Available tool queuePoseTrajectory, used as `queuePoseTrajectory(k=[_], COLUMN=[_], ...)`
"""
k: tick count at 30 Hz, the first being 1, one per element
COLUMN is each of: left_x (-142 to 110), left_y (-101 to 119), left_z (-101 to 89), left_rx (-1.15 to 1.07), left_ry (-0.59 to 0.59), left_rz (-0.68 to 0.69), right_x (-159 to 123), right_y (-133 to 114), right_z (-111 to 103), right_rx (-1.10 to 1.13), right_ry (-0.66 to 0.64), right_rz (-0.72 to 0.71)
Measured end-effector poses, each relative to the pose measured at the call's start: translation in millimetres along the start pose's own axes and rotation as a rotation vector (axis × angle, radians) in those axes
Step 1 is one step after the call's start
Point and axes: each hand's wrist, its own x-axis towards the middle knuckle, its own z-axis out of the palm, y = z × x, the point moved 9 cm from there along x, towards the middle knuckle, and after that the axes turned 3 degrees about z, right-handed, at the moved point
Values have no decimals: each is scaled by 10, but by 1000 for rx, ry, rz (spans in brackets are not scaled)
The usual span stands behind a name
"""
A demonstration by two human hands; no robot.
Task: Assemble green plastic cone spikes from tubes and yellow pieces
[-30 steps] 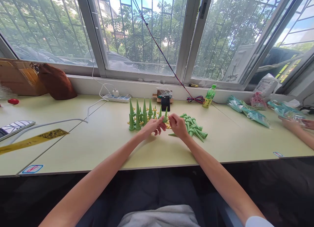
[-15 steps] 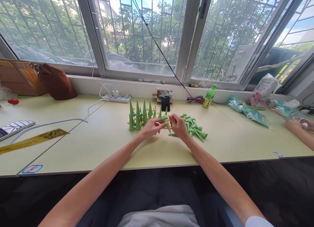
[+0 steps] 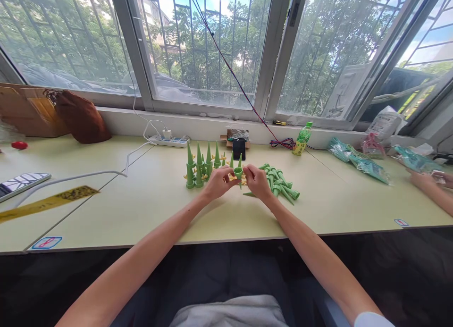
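A green plastic watering spike (image 3: 238,172) is held with its round open mouth facing me and its point downward. My left hand (image 3: 220,181) is closed on it from the left. My right hand (image 3: 256,180) is pinched close against its right side; whatever those fingertips hold is hidden. To the left, several green spikes (image 3: 190,176) stand points up in rows, with small yellow valve-like pieces (image 3: 223,158) sticking out of their sides. A loose pile of green spikes (image 3: 279,180) lies just right of my right hand.
Behind the spikes lies a black phone (image 3: 239,149) by a small open box. A green-capped bottle (image 3: 302,139) and a coiled cable (image 3: 282,143) stand near the sill. A white power strip (image 3: 170,141) is back left. Another person's hands (image 3: 430,183) work at far right.
The held spike has turned so its open mouth now faces me; before, it slanted with its point toward the lower right. Both hands stay in nearly the same place.
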Motion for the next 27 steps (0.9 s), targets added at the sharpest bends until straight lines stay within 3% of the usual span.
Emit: queuePoseTrajectory(k=[11, 14, 22, 27], left_x=[3, -10, -101, -189], left_y=[-14, -94, -263, -171], left_z=[-18, -15, 202, 394], left_rx=[9, -97, -507, -734], left_ry=[31, 37, -168, -351], left_rz=[-36, -144, -464, -591], right_x=[-2, -9, -20, -28], right_y=[-22, -60, -40, -69], right_z=[-9, -45, -120, -100], right_rx=[-17, -35, 8, 10], right_ry=[19, 55, 116, 87], right_rz=[-9, -17, 3, -4])
